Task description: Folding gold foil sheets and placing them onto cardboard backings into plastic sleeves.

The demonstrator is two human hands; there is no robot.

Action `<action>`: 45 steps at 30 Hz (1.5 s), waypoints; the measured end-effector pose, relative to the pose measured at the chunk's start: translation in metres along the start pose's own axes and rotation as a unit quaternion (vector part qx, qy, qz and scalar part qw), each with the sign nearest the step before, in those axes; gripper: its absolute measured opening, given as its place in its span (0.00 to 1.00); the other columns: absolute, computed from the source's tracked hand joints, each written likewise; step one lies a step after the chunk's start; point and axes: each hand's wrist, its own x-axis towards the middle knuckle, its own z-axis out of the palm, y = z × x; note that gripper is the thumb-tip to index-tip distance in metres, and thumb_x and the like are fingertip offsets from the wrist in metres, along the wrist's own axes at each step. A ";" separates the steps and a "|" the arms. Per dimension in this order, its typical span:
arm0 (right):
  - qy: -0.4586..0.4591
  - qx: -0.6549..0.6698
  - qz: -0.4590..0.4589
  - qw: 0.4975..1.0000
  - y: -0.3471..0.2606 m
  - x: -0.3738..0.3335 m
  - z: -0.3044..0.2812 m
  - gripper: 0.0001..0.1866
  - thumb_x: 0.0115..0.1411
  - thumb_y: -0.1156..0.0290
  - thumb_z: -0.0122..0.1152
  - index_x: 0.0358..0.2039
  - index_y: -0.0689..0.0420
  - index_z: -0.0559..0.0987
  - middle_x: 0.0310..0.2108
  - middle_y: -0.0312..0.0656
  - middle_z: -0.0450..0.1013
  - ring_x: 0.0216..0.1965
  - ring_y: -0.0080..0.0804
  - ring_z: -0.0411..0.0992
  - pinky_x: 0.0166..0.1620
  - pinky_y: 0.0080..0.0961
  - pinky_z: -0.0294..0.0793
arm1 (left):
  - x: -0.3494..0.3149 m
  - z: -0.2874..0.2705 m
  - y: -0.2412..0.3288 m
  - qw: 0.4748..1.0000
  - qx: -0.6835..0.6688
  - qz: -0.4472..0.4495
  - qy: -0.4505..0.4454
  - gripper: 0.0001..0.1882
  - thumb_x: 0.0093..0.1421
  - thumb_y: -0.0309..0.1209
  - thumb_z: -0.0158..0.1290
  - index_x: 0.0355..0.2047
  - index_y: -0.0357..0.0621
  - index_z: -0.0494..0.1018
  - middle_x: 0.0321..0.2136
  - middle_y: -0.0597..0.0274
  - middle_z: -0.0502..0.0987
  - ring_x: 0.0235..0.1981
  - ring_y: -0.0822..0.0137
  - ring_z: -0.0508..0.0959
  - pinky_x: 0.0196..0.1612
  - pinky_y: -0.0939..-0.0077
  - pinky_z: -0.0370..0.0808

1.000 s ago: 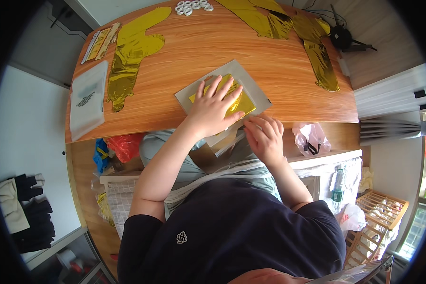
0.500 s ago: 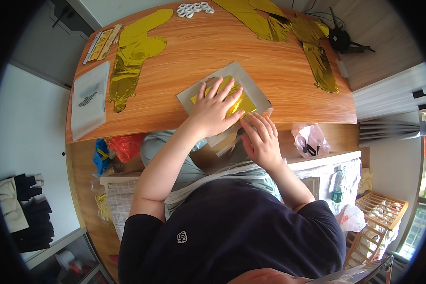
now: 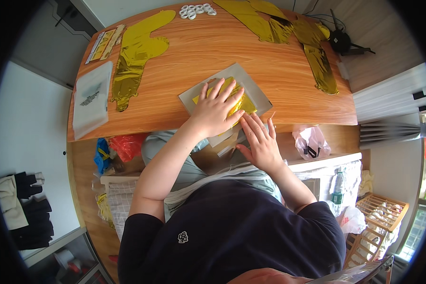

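A greyish plastic bag [image 3: 239, 71] lies askew at the near edge of the table, and folded gold foil [image 3: 247, 105] shows in the middle of it. Whether the foil is inside the bag or on top, I cannot tell. My left hand [image 3: 216, 108] rests flat over the foil with its fingers spread, covering part of it. Beside it, at the bag's near right edge, is my right hand [image 3: 260, 141]. Its fingers are stretched and apart, with the fingertips at the foil's near corner. The bag's lower end hangs past the table edge toward my lap.
Flat gold foil balloons lie on the wooden table [image 3: 199, 57]: one at left [image 3: 135, 59], others at far right [image 3: 265, 23]. White ribbon rolls [image 3: 194, 10] sit at the far edge. A stack of clear bags [image 3: 92, 99] is at left, a black antenna device [image 3: 341, 40] at right.
My right hand's fingers have spread and straightened, and its thumb has moved away from the bag. My left hand stays pressed on the foil.
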 end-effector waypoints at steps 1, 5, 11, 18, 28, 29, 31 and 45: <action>0.001 0.000 -0.001 1.000 0.002 0.000 0.000 0.41 0.65 0.50 0.66 0.72 0.55 0.65 0.72 0.43 0.62 0.74 0.43 0.59 0.74 0.58 0.50 | 0.000 0.000 0.000 1.000 0.001 0.000 0.001 0.34 0.74 0.54 0.42 0.76 0.58 0.58 0.77 0.55 0.55 0.77 0.48 0.52 0.76 0.38 0.43; 0.008 -0.021 -0.021 1.000 0.007 0.002 -0.004 0.37 0.64 0.50 0.66 0.69 0.54 0.69 0.71 0.43 0.64 0.73 0.42 0.61 0.73 0.57 0.51 | 0.000 0.000 -0.001 1.000 -0.007 -0.001 -0.004 0.33 0.75 0.53 0.40 0.77 0.58 0.57 0.77 0.56 0.55 0.77 0.48 0.52 0.76 0.39 0.42; 0.022 -0.003 -0.028 0.999 0.010 0.005 -0.006 0.34 0.64 0.51 0.67 0.66 0.53 0.72 0.70 0.43 0.66 0.71 0.39 0.64 0.71 0.54 0.55 | 0.001 -0.002 0.000 1.000 -0.016 -0.007 -0.018 0.34 0.76 0.54 0.37 0.77 0.58 0.57 0.77 0.56 0.54 0.78 0.48 0.50 0.76 0.38 0.41; -0.022 -0.032 -0.028 0.999 0.007 0.009 -0.011 0.36 0.64 0.43 0.63 0.69 0.44 0.71 0.72 0.41 0.63 0.71 0.39 0.62 0.70 0.54 0.52 | 0.000 0.000 -0.001 1.000 -0.008 -0.005 -0.012 0.34 0.76 0.54 0.38 0.77 0.58 0.56 0.77 0.57 0.54 0.78 0.48 0.51 0.76 0.36 0.42; 0.002 -0.091 -0.022 0.996 -0.004 0.011 -0.003 0.37 0.62 0.29 0.53 0.66 0.35 0.76 0.67 0.40 0.67 0.68 0.41 0.64 0.70 0.55 0.52 | 0.000 -0.002 0.002 1.000 0.002 -0.003 -0.015 0.34 0.75 0.53 0.41 0.77 0.61 0.55 0.78 0.57 0.53 0.79 0.49 0.49 0.76 0.35 0.43; 0.002 -0.096 -0.018 0.995 -0.004 0.011 -0.003 0.37 0.62 0.28 0.53 0.65 0.34 0.76 0.66 0.39 0.68 0.68 0.41 0.64 0.70 0.55 0.52 | 0.000 -0.002 0.002 1.000 0.004 -0.003 -0.017 0.34 0.75 0.53 0.41 0.77 0.61 0.54 0.78 0.57 0.52 0.79 0.49 0.48 0.76 0.35 0.43; 0.003 -0.102 -0.013 0.995 -0.005 0.012 -0.003 0.37 0.62 0.28 0.53 0.65 0.34 0.76 0.66 0.39 0.68 0.69 0.40 0.63 0.70 0.55 0.52 | 0.000 -0.001 0.001 1.000 0.008 -0.003 -0.018 0.34 0.75 0.53 0.41 0.78 0.61 0.54 0.78 0.58 0.52 0.79 0.49 0.48 0.77 0.35 0.43; -0.011 -0.041 0.006 0.999 -0.001 0.012 -0.007 0.38 0.60 0.29 0.57 0.65 0.35 0.75 0.70 0.37 0.65 0.70 0.42 0.62 0.69 0.61 0.53 | -0.001 -0.005 0.004 1.000 -0.003 -0.003 -0.013 0.35 0.74 0.53 0.43 0.77 0.59 0.54 0.78 0.55 0.52 0.79 0.47 0.48 0.76 0.34 0.44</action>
